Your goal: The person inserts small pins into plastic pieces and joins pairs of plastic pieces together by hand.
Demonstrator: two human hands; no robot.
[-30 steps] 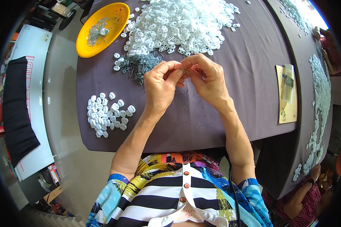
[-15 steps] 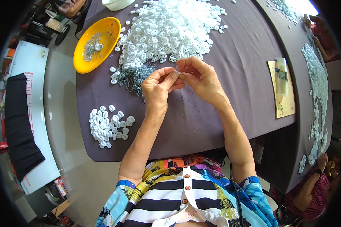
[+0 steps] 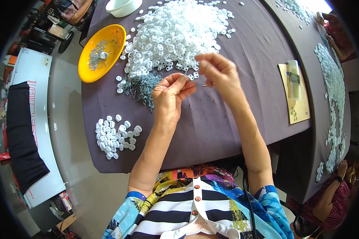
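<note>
My left hand (image 3: pixel 168 95) is closed, thumb against forefinger, pinching a small whitish piece that mostly hides between the fingertips. To its right, my right hand (image 3: pixel 222 77) is raised above the table with bent fingers, smeared by motion. A thin brownish bit shows under its fingers; I cannot make out what it is. Beyond both hands spreads a big heap of small white oval plastic pieces with holes (image 3: pixel 167 44). Just left of my left hand lies a pile of thin grey metal pins (image 3: pixel 143 89). Nearer on the left sits a smaller group of white oval pieces (image 3: pixel 115 137).
A yellow oval dish (image 3: pixel 83 65) with metal bits stands at the far left, near a white bowl (image 3: pixel 123 7). On the right, a clear tube-like packet (image 3: pixel 294 85) rests on a tan card (image 3: pixel 293 113). Other people sit around a second table with white pieces (image 3: pixel 333 83).
My right hand has parted from my left and moved to the right. My left hand keeps its pinch in nearly the same place.
</note>
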